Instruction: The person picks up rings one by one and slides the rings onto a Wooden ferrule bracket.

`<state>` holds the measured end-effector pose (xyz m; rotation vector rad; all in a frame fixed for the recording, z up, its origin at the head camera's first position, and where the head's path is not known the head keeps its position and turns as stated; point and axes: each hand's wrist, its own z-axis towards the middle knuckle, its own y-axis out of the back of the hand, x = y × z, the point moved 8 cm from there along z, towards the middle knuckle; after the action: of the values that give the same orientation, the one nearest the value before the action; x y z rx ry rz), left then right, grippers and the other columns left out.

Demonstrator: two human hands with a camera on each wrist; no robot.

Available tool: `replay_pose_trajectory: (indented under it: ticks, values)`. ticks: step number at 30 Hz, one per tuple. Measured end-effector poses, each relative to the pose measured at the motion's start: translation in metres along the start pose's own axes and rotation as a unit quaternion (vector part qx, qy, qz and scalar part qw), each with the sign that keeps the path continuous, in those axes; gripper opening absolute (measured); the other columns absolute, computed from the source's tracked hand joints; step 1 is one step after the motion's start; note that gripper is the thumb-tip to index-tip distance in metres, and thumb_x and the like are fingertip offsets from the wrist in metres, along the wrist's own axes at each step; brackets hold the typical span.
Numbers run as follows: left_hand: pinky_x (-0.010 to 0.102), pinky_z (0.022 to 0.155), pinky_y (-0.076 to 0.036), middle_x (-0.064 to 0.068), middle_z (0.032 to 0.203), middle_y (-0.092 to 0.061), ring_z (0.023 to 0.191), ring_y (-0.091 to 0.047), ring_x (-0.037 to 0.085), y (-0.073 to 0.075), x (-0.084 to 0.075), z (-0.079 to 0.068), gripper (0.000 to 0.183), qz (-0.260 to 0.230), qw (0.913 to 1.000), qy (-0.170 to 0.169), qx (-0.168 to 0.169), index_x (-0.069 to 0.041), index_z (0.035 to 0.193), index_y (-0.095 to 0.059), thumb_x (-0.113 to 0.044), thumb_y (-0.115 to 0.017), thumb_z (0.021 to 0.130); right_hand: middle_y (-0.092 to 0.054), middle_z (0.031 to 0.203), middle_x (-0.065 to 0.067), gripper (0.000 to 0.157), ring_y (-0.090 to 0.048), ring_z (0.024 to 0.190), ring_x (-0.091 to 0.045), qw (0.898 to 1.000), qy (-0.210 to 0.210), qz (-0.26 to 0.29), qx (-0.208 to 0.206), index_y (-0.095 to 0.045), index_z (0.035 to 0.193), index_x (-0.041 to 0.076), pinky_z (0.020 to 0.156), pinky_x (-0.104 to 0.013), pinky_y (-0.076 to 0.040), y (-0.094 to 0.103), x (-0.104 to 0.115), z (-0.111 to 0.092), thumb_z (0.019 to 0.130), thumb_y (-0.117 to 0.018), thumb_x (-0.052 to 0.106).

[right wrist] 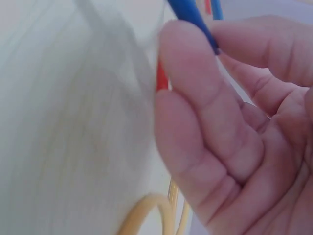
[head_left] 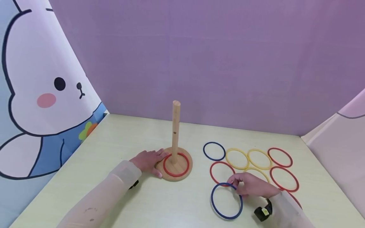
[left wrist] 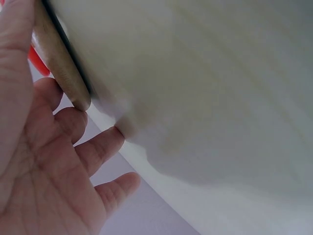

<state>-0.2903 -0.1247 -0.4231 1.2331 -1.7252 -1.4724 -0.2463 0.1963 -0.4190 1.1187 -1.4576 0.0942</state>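
Observation:
In the head view, my left hand [head_left: 149, 161] rests against the left edge of a round wooden base [head_left: 183, 152], thumb and fingers spread along its rim. A wooden peg [head_left: 175, 129] stands upright from that base, and a red ring [head_left: 174, 175] lies around its foot. The left wrist view shows the base's edge [left wrist: 66, 68] touched by the fingers. To the right, my right hand [head_left: 251, 185] pinches a blue ring [head_left: 226, 218] between thumb and fingertips, the ring tilted toward me. Up close, the right wrist view shows the blue ring [right wrist: 193, 19] in that pinch.
Several rings lie flat on the pale table [head_left: 137, 129] at the right: another blue ring [head_left: 204, 152], yellow rings [head_left: 228, 160] and red rings [head_left: 291, 161]. A purple backdrop [head_left: 214, 69] rises behind the table, with a cartoon-printed panel [head_left: 34, 69] at the left.

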Motion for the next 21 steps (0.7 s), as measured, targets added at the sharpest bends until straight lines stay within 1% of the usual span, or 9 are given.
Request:
replay_pose_trajectory:
  ticks: [3,7,9,13,17,21]
  values:
    - [0.053,0.099,-0.040,0.018,0.150,-0.035,0.127,-0.046,0.038,0.000,-0.001,0.000,0.093,0.000,1.0000,-0.002,0.001,-0.012,0.148,-0.036,-0.048,-0.079,0.073,-0.056,0.085,-0.009,0.028,-0.056,0.055,-0.014,0.999,0.025,0.027,-0.006,-0.062,0.108,-0.001,0.052,-0.026,-0.051,0.002,0.006,0.001,0.081,-0.060,-0.007]
    - [0.053,0.099,-0.041,0.018,0.150,-0.035,0.127,-0.046,0.038,0.002,-0.002,-0.001,0.094,-0.001,1.0000,-0.003,0.000,-0.012,0.148,-0.036,-0.048,-0.079,0.073,-0.056,0.085,-0.009,0.028,-0.057,0.055,-0.013,0.998,0.042,0.040,-0.013,-0.060,0.112,-0.007,0.053,-0.025,-0.050,0.006,0.014,0.002,0.083,-0.059,-0.006]
    - [0.054,0.099,-0.040,0.018,0.150,-0.035,0.127,-0.046,0.038,0.002,-0.002,-0.001,0.093,-0.003,1.0000,-0.002,0.001,-0.012,0.148,-0.036,-0.047,-0.079,0.073,-0.056,0.086,-0.011,0.030,-0.057,0.055,-0.014,0.998,0.040,0.046,-0.016,-0.059,0.114,-0.009,0.053,-0.025,-0.050,0.007,0.018,0.003,0.084,-0.059,-0.005]
    - [0.054,0.099,-0.040,0.018,0.150,-0.036,0.127,-0.047,0.038,0.002,-0.001,-0.001,0.093,-0.001,1.0000,0.000,0.002,-0.013,0.148,-0.036,-0.047,-0.079,0.073,-0.055,0.084,-0.009,0.031,-0.059,0.055,-0.015,0.998,0.029,0.053,-0.026,-0.057,0.115,-0.012,0.055,-0.027,-0.051,0.011,0.025,0.006,0.085,-0.059,-0.005]
    - [0.053,0.098,-0.041,0.018,0.150,-0.036,0.126,-0.047,0.038,0.002,-0.001,-0.001,0.093,0.002,1.0000,-0.001,0.002,-0.013,0.148,-0.036,-0.048,-0.078,0.073,-0.054,0.085,-0.007,0.033,-0.059,0.059,-0.017,0.998,0.002,0.048,-0.038,-0.057,0.117,-0.012,0.055,-0.028,-0.052,0.018,0.031,0.009,0.085,-0.060,-0.004]
    - [0.053,0.097,-0.042,0.017,0.150,-0.036,0.126,-0.047,0.038,0.003,-0.002,-0.002,0.094,0.000,1.0000,-0.001,0.001,-0.014,0.149,-0.036,-0.048,-0.079,0.073,-0.055,0.086,-0.008,0.035,-0.059,0.061,-0.017,0.998,0.006,0.050,-0.049,-0.056,0.118,-0.012,0.055,-0.028,-0.053,0.030,0.043,0.011,0.084,-0.061,-0.004]
